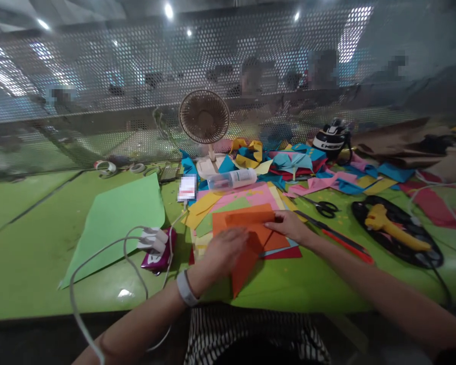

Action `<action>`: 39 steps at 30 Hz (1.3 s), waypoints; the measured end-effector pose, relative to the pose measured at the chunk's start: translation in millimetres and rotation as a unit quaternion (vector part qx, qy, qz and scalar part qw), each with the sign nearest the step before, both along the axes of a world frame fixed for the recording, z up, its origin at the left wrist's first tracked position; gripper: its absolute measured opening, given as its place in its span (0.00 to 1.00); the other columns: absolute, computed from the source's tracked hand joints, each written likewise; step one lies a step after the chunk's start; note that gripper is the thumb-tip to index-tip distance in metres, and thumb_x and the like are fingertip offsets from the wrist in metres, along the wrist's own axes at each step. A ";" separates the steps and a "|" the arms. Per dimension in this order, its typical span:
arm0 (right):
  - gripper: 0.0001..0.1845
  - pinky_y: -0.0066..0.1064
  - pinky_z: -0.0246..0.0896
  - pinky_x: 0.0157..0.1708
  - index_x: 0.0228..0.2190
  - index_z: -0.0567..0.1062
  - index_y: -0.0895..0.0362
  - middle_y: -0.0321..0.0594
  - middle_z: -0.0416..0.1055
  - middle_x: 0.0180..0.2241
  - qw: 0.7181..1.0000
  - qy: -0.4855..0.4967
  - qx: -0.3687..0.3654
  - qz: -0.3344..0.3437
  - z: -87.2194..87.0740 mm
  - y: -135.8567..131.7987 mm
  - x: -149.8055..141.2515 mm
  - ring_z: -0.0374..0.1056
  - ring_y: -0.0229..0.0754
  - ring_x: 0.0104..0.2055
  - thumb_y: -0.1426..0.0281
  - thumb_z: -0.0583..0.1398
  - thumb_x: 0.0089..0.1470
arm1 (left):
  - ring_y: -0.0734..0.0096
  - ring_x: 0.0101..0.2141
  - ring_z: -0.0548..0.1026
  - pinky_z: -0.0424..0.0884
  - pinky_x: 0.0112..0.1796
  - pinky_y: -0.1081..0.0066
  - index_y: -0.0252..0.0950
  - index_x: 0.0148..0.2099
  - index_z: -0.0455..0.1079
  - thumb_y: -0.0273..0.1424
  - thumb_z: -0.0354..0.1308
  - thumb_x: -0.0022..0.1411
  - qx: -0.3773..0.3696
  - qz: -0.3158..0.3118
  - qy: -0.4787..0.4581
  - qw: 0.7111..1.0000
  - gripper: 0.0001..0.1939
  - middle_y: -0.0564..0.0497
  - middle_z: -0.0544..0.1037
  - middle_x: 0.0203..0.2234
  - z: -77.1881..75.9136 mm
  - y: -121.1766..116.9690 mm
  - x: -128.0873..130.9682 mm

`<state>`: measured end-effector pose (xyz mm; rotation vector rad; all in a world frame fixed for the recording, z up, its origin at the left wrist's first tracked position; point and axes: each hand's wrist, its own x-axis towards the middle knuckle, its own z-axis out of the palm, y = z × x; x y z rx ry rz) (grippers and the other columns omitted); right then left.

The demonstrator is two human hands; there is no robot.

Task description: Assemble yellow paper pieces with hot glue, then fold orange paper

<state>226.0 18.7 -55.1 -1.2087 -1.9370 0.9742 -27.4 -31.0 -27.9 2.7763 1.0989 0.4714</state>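
An orange sheet of paper (251, 258), folded over in part, lies on a stack of coloured sheets in front of me. My left hand (226, 249), slightly blurred, rests flat on its left part with the fingers stretched to the right. At the upper right edge, my right hand (292, 226) pinches the orange paper between thumb and fingers. Beneath it, pink paper (260, 195), yellow paper (201, 210) and a dark red sheet (294, 252) stick out. Black scissors (326, 208) and an orange-and-black cutter (342, 241) lie right of my right hand.
A yellow glue gun (397, 230) sits on a black tray (359, 210) at right. Left are a large green sheet (117, 218) and a purple power bank (157, 258) with white cables. Behind stand a fan (204, 117), a clear bottle (231, 180), paper scraps (292, 162) and a perforated screen (137, 101).
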 end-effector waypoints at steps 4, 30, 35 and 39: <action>0.17 0.34 0.69 0.32 0.37 0.78 0.59 0.39 0.78 0.30 1.000 0.014 0.001 -0.009 1.8 2.8 0.6 0.72 0.46 0.33 0.60 0.63 0.47 | 0.59 0.57 0.64 0.62 0.56 0.60 0.31 0.60 0.58 0.21 0.46 0.64 -0.004 -0.068 0.082 0.994 0.22 0.38 0.65 0.58 -16.3 -7.8 3.4; 0.19 0.41 0.64 0.53 0.49 0.73 0.57 0.47 0.71 0.50 0.868 -0.249 0.376 0.208 -5.6 -28.6 11.0 0.66 0.44 0.54 0.79 0.51 0.60 | 0.58 0.61 0.56 0.55 0.59 0.58 0.28 0.65 0.45 0.35 0.47 0.64 0.051 -0.011 0.084 0.995 0.31 0.37 0.59 0.61 -14.2 -15.3 12.6; 0.18 0.41 0.66 0.52 0.48 0.73 0.60 0.49 0.71 0.50 0.855 -0.260 0.393 0.218 -3.0 -32.4 11.5 0.67 0.46 0.52 0.79 0.50 0.60 | 0.57 0.59 0.60 0.58 0.58 0.58 0.27 0.62 0.55 0.35 0.46 0.67 0.054 -0.008 0.096 0.994 0.25 0.37 0.64 0.58 -21.2 -14.8 13.2; 0.20 0.41 0.66 0.51 0.50 0.72 0.60 0.47 0.71 0.50 0.857 -0.253 0.390 0.222 -2.3 -34.8 10.9 0.67 0.46 0.53 0.80 0.49 0.60 | 0.57 0.59 0.61 0.61 0.57 0.59 0.28 0.60 0.59 0.34 0.45 0.67 0.050 -0.008 0.089 0.995 0.23 0.38 0.65 0.57 -20.5 -16.4 13.6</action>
